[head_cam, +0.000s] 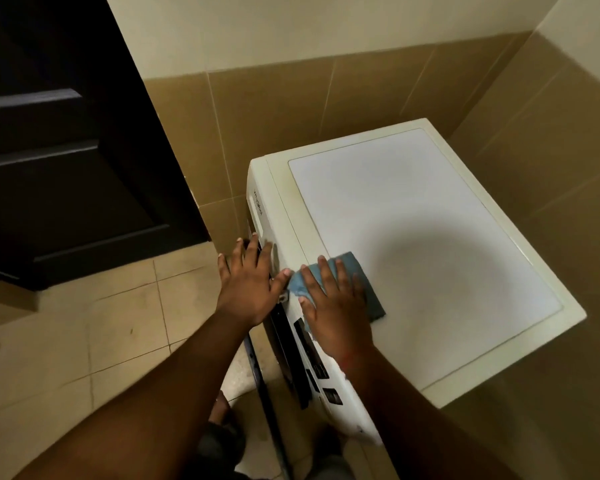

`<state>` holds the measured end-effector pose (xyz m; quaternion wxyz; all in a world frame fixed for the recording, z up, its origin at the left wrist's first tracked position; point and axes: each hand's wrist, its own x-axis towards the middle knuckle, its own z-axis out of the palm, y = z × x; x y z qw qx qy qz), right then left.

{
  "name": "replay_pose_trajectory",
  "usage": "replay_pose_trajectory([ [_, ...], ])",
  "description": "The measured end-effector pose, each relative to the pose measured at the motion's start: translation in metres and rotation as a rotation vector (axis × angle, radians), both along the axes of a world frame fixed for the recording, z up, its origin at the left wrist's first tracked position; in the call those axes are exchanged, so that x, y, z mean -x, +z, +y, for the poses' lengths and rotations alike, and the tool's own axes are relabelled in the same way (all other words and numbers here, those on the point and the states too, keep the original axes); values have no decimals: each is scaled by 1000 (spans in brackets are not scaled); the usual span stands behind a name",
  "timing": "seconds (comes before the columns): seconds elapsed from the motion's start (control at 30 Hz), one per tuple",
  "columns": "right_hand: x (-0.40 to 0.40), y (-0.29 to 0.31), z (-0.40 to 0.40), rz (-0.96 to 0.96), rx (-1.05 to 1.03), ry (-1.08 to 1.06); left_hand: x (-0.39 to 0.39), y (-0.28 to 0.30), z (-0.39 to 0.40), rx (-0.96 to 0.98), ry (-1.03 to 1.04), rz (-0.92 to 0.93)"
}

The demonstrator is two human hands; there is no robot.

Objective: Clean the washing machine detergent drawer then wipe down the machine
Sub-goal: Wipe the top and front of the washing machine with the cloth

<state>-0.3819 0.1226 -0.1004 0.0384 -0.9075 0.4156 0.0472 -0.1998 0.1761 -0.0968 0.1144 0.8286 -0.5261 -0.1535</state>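
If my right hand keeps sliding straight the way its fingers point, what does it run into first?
Nothing on the lid, as far as the picture shows. The right hand, flat on the blue cloth, points across the bare washing machine top; the tiled wall comes next.

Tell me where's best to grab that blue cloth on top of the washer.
Probably its far right edge: the cloth lies flat on the washing machine top, the right hand pressing flat on its near part. Come from above and the right, then pinch the bare flap beyond the fingertips.
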Motion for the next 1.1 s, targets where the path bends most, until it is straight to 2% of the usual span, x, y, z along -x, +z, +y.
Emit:
replay_pose_trajectory([
  [0.13, -2, 2, -7, -12, -25, 32, 2, -5, 2, -44, 79, -12],
  [0.27, 64, 8, 30, -43, -84, 139, 20, -1, 7, -77, 171, -25],
  [0.47, 59, 0, -54, -60, -51, 219, 57, 11, -2, -66, 235, -72],
  [0.67, 138, -1, -40, -70, -89, 333, 103, 22, -17, -90, 278, -54],
  [0.73, 140, -2, -70, -73, -48, 350, 111, 25, -26, -105, 274, -79],
  [0.87, 126, -1, -112, -66, -15, 244, 127, 27, -33, -120, 288, -89],
  [1.03, 179, -2, -97, -82, -56, 437, 145, 31, -47, -104, 264, -98],
  [1.1, 182, -3, -125, -82, -18, 388, 147, 31, -51, -120, 242, -111],
])
